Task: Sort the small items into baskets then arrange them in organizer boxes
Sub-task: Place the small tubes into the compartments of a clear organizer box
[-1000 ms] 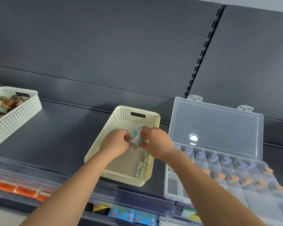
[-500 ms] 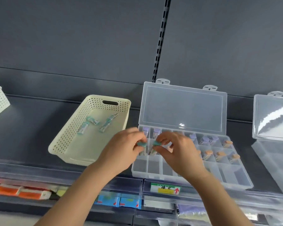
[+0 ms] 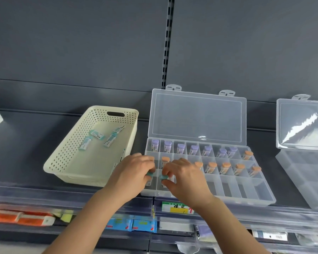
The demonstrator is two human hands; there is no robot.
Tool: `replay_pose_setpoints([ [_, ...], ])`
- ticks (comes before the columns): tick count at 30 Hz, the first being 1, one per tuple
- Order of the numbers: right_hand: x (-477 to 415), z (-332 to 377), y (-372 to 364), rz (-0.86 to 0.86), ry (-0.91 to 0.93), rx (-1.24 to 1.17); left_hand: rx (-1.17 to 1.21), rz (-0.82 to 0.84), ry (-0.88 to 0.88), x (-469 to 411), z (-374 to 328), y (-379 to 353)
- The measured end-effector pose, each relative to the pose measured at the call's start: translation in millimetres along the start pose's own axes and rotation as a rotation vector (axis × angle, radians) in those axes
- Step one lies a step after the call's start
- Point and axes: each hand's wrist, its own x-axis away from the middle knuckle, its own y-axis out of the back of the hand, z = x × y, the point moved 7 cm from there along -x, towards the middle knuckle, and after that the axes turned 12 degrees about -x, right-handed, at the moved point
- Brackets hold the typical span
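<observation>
On the grey shelf (image 3: 35,136), a teal-capped vial (image 3: 149,176) is pinched by the left hand (image 3: 134,173), another (image 3: 163,177) by the right hand (image 3: 185,177); each should be lowered upright into its own front compartment of the organizer box (image 3: 246,187).

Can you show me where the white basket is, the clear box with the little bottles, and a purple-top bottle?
white basket (image 3: 62,162): head view, on its holed left wall.
clear box (image 3: 246,199): head view, on its front rim.
purple-top bottle (image 3: 180,147): head view, on its cap.
</observation>
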Motion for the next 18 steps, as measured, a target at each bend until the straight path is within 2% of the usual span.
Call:
replay_pose_setpoints([
  [13,-9,-4,5,0.102,-0.052,0.004,0.098,0.005,-0.007,4,9,5],
  [18,-35,17,6,0.076,0.005,-0.04,0.142,-0.029,0.099,3,43,23],
])
